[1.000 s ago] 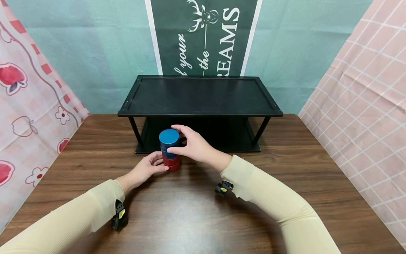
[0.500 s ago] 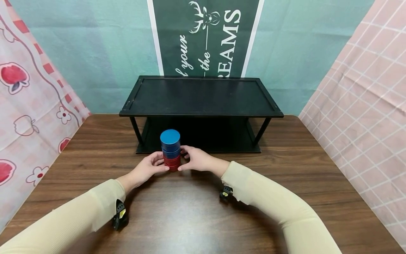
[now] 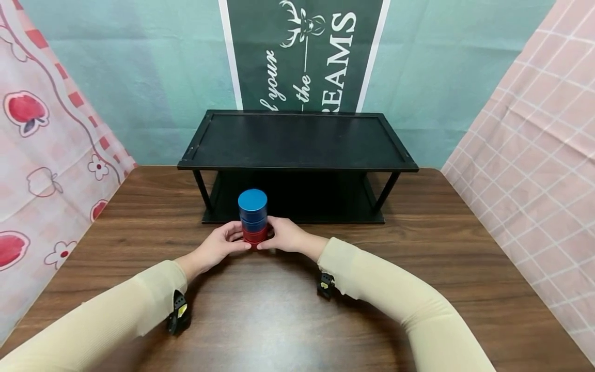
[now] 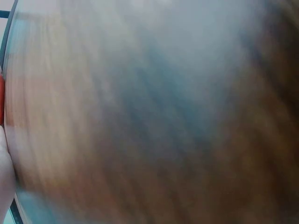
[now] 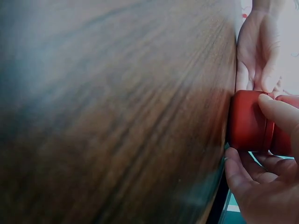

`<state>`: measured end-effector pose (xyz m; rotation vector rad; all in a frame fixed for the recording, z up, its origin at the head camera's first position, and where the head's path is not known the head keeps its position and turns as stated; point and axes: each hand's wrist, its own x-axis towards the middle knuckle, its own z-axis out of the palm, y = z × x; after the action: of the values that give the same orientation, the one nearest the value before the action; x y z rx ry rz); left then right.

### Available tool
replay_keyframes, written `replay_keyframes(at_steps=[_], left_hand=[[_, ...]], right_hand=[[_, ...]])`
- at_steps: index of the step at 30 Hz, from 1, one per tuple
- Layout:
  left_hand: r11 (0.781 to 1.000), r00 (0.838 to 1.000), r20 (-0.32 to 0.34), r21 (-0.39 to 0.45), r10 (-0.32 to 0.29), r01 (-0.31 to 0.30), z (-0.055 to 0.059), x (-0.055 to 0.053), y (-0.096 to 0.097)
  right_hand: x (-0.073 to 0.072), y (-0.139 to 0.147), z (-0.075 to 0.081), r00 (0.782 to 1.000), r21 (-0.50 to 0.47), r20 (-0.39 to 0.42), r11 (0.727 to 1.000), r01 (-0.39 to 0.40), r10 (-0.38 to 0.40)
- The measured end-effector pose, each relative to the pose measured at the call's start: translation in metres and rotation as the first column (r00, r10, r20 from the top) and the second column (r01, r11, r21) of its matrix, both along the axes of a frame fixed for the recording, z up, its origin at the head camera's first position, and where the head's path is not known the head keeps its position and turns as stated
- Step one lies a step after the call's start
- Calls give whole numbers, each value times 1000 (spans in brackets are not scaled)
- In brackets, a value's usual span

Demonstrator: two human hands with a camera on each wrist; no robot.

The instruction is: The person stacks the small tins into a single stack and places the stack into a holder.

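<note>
A round blue tin (image 3: 253, 205) stands upright on a red tin (image 3: 254, 236), stacked on the table at the front edge of the black shelf. My left hand (image 3: 222, 243) holds the red tin from the left, thumb in front and fingers behind. From the right my right hand (image 3: 289, 235) grips the same tin low down. The right wrist view gives a close look at the red tin (image 5: 250, 120) between the thumb and fingers of my right hand (image 5: 266, 182), with my left hand (image 5: 258, 51) on its far side. The left wrist view is mostly blurred wood.
A black two-level shelf (image 3: 297, 142) stands behind the stack, with slanted posts at both ends. Wooden table top (image 3: 418, 289) stretches to both sides and toward me. Fabric hangs at the back and at both sides.
My right hand has come down from the blue tin at the top to the red one at the bottom and closed in on it. The left hand keeps its place.
</note>
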<state>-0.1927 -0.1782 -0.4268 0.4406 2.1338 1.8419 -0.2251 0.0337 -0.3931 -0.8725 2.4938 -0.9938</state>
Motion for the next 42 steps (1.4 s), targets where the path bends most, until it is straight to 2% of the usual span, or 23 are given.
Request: replay_keyframes(at_steps=[9, 18, 42], left_hand=[[999, 1000, -12, -35, -4, 4, 2, 2, 3], [998, 999, -34, -56, -23, 21, 11, 0, 11], [996, 997, -54, -75, -62, 58, 21, -4, 47]], right_hand=[[4, 5, -2, 1000, -10, 22, 1000, 14, -14], [7, 15, 5, 1000, -39, 1, 999, 18, -18], [11, 54, 8, 998, -65, -20, 997, 53, -54]])
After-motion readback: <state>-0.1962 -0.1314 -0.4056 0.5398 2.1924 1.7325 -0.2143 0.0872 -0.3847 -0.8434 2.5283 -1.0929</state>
